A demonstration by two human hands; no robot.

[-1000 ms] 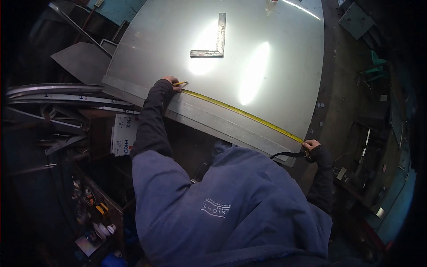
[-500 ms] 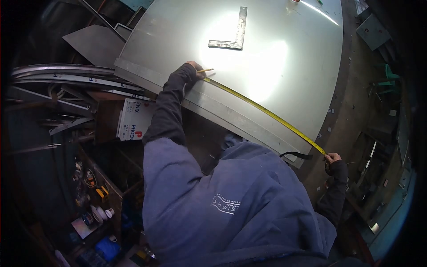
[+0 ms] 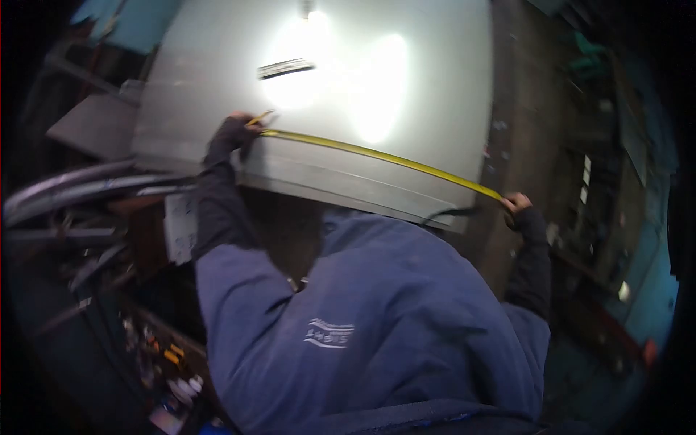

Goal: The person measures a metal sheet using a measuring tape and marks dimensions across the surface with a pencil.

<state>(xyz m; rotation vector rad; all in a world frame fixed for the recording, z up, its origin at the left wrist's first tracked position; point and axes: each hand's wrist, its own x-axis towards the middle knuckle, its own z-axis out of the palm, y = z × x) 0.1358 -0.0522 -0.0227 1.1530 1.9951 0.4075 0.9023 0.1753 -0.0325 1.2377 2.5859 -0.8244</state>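
My left hand (image 3: 243, 127) is closed around a yellow pencil (image 3: 259, 117), which sticks out to the right above the metal sheet. The free end of a yellow tape measure (image 3: 384, 156) lies right by those fingers. Stretched across the sheet, the blade slopes down to my right hand (image 3: 516, 203), closed on it just past the sheet's right edge; the case is hidden there. Farther back on the sheet lies a metal square (image 3: 286, 68), its long leg mostly lost in glare.
The large grey metal sheet (image 3: 196, 87) has a folded strip along its near edge. A black strap (image 3: 453, 212) hangs over its near right corner. Curved metal strips (image 3: 72, 185) and scrap are stacked at left, above a shelf with a yellow item (image 3: 174, 354).
The view has turned and blurred, so the sheet and square sit farther left and tilt differently. Both hands keep hold of the pencil and tape, with the blade still stretched out.
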